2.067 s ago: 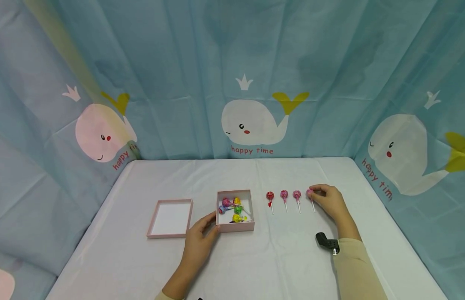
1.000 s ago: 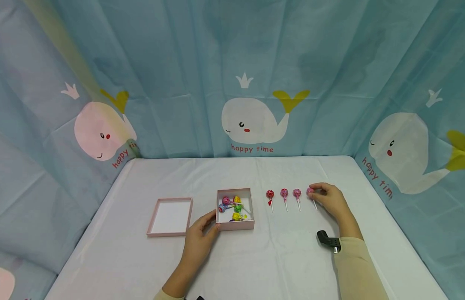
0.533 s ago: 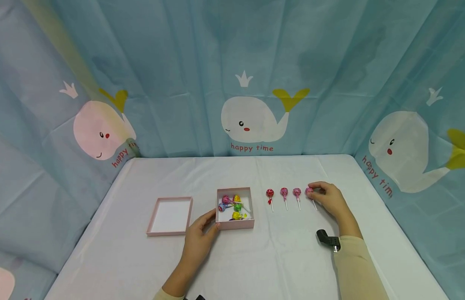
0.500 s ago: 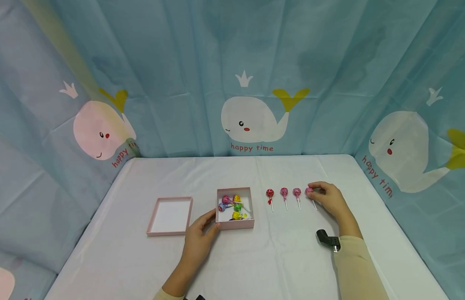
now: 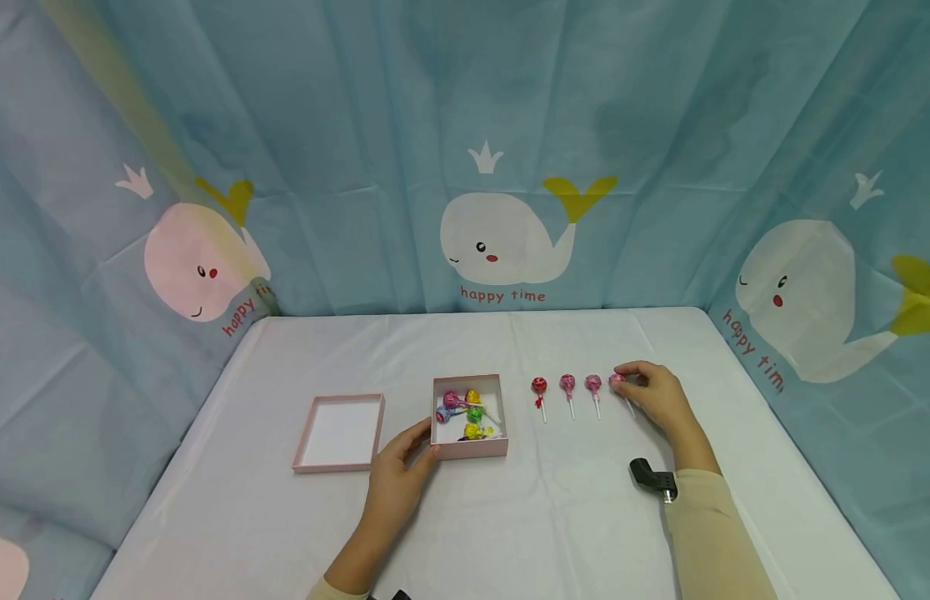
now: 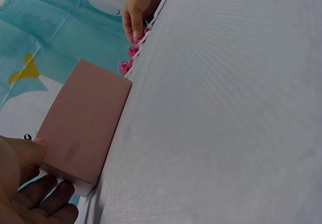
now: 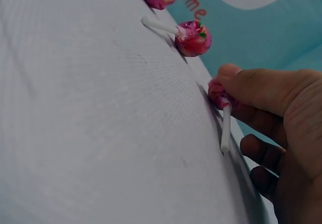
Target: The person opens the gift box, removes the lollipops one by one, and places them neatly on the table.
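Note:
At the right end of a row of lollipops, my right hand (image 5: 660, 400) pinches a pink lollipop (image 7: 226, 128) by its wrapped head between thumb and finger. Its white stick points toward the near side and touches or nearly touches the cloth. To its left lie two more pink lollipops (image 5: 593, 383) (image 5: 567, 383) and a red lollipop (image 5: 539, 386), heads away from me. My left hand (image 5: 393, 483) holds the near left corner of a pink box (image 5: 472, 450), thumb on the front wall and fingers at the side. Several colourful lollipops (image 5: 472, 432) lie jumbled inside it.
A shallow pink lid (image 5: 333, 468) with a white inside lies left of the box, beside my left hand. White cloth covers the table (image 5: 540, 533). A blue curtain (image 5: 390, 125) printed with whales rises along the back and both sides.
The pinched lollipop has shifted slightly left toward its neighbour, and its stick slants a little more to the right. My left hand and the box keep their place.

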Motion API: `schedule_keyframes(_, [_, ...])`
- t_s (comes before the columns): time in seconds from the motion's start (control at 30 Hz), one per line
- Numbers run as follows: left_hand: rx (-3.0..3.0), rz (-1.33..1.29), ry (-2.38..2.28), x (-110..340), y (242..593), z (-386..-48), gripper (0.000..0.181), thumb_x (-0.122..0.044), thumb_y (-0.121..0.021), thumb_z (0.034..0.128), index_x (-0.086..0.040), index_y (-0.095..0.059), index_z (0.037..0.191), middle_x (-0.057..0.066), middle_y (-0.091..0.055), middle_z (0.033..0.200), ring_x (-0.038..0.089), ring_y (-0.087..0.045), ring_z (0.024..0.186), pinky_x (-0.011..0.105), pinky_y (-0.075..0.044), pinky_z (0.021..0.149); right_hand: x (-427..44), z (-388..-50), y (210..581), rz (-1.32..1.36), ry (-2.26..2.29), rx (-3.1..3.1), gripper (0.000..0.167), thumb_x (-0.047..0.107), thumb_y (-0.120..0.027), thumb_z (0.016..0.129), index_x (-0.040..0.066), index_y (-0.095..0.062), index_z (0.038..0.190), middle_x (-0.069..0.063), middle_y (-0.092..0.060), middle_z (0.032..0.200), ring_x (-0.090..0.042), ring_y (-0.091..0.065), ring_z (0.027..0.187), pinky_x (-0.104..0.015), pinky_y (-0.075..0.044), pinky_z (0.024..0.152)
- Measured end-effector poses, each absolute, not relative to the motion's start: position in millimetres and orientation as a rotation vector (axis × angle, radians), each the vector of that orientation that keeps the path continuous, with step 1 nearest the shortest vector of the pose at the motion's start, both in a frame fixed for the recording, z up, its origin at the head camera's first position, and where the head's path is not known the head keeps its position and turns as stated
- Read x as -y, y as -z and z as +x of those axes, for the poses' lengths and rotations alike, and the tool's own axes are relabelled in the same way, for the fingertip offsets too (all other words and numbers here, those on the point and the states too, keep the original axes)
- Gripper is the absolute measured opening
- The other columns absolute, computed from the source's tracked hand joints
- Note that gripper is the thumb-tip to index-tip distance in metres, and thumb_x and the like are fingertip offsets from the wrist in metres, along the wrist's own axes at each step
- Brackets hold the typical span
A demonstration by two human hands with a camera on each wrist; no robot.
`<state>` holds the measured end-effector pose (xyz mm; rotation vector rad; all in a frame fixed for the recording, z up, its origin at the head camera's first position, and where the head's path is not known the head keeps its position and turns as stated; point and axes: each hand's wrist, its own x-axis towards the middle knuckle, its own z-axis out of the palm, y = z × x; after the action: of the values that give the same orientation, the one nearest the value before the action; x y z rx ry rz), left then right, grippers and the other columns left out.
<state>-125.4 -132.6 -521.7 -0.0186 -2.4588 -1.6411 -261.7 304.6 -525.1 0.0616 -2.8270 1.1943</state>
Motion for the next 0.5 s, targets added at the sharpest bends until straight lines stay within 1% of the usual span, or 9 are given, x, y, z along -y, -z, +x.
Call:
schedule_keyframes(0.07, [2.459,-0.022,1.635,132.5,522.0,-125.7,0.050,-0.016,-0.077,0.0929,-0.011,-0.063,0.140,-0.003,-0.066,0.137,0.016,-0.057,0.134,0.030,-0.048,0.111,-305.0,-261.8,525.6,0.038,-1.198,2.822,0.037,0.033,-0.077,0.094,0.009,-0.072,0.122,-0.017,-0.069,0.120,-0.028,-0.055,0.101,-0.040,-0.046,0.086])
schedule_keyframes(0.13, [2.463,-0.023,1.628,132.5,522.2,-125.5,0.049,-0.017,-0.077,0.0932,-0.012,-0.063,0.140,-0.003,-0.065,0.137,0.016,-0.057,0.135,0.031,-0.048,0.110,-305.5,-262.1,526.6,0.032,-1.205,2.822,0.038,0.034,-0.076,0.094,0.009,-0.071,0.123,-0.016,-0.069,0.121,-0.028,-0.056,0.101,-0.040,-0.046,0.086])
schedule_keyframes(0.37, [2.481,-0.004,1.602,132.5,524.3,-125.3,0.050,-0.020,-0.077,0.0936,-0.014,-0.063,0.141,-0.002,-0.065,0.139,0.019,-0.057,0.135,0.034,-0.049,0.110,-307.0,-263.9,529.5,0.050,-1.210,2.822,0.042,0.038,-0.075,0.095,0.010,-0.070,0.125,-0.016,-0.068,0.124,-0.028,-0.056,0.105,-0.042,-0.046,0.090])
schedule_keyframes(0.5, [2.487,0.006,1.601,132.1,524.0,-124.9,0.049,-0.020,-0.077,0.0938,-0.013,-0.063,0.141,-0.001,-0.065,0.139,0.019,-0.057,0.136,0.035,-0.049,0.110,-306.8,-263.6,528.3,0.059,-1.216,2.812,0.043,0.036,-0.076,0.094,0.008,-0.069,0.127,-0.018,-0.067,0.126,-0.031,-0.056,0.108,-0.048,-0.046,0.094])
